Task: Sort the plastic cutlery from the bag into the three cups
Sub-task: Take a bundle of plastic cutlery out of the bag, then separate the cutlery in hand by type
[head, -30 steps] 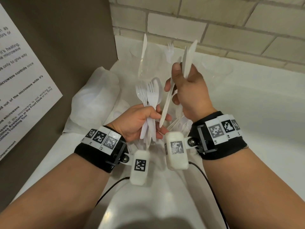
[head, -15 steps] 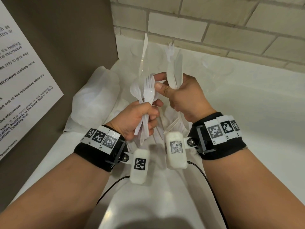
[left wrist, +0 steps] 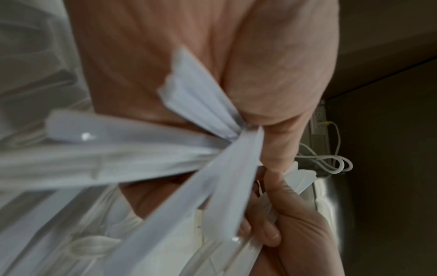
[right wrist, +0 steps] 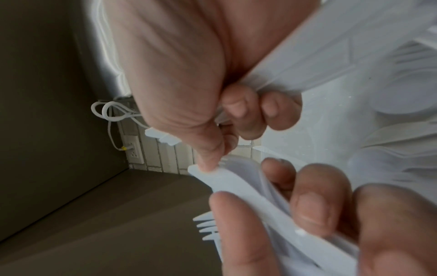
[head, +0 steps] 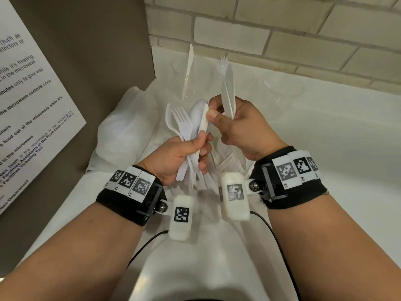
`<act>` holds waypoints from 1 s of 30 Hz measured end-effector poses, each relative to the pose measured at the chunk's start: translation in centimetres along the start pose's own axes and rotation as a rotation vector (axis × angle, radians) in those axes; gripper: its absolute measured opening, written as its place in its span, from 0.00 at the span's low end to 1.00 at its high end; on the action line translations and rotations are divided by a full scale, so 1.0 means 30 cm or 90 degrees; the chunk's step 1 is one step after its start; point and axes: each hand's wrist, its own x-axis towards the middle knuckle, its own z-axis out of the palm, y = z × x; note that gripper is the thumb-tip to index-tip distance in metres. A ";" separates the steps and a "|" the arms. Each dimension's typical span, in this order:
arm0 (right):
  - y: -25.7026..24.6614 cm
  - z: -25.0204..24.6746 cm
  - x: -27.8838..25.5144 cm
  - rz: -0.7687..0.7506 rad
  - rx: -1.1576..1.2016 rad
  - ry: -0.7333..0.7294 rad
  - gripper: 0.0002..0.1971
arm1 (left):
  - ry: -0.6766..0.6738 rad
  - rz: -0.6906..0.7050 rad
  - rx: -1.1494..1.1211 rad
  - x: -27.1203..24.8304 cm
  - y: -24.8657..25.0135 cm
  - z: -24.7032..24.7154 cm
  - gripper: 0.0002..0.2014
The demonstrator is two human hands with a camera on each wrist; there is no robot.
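Note:
My left hand (head: 195, 148) grips a fanned bundle of white plastic forks and spoons (head: 184, 124) above the open bag. The right hand (head: 217, 118) holds a few white knives (head: 229, 96) upright in its curled fingers. Its thumb and forefinger also pinch a knife (head: 204, 121) that sticks out of the left bundle. In the right wrist view the thumb (right wrist: 208, 149) presses on that knife (right wrist: 227, 179), with fork tines (right wrist: 205, 226) below. Handle ends (left wrist: 196, 112) fan out of my left palm. The clear cups at the back hold a knife (head: 190, 66) and a fork (head: 223, 60); the third cup (head: 282, 88) looks empty.
A crumpled white plastic bag (head: 125, 131) lies to the left. More loose cutlery (head: 225, 164) lies under my hands on the white counter (head: 325, 148). A brown wall with a notice sheet (head: 32, 94) closes the left side, and a brick wall (head: 282, 29) the back.
The right hand came down and left with its knives. Its thumb and forefinger now pinch a knife in the left bundle. The left hand tilted its bundle slightly.

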 end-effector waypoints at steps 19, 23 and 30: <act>-0.044 -0.017 0.000 0.032 0.135 0.075 0.01 | 0.008 -0.056 -0.089 -0.039 0.039 0.021 0.19; -0.094 -0.102 0.071 0.021 0.112 0.169 0.04 | 0.006 -0.070 -0.113 -0.048 0.052 -0.005 0.19; -0.180 -0.102 0.288 -0.038 0.078 0.220 0.07 | 0.049 -0.089 -0.145 -0.042 0.089 -0.021 0.15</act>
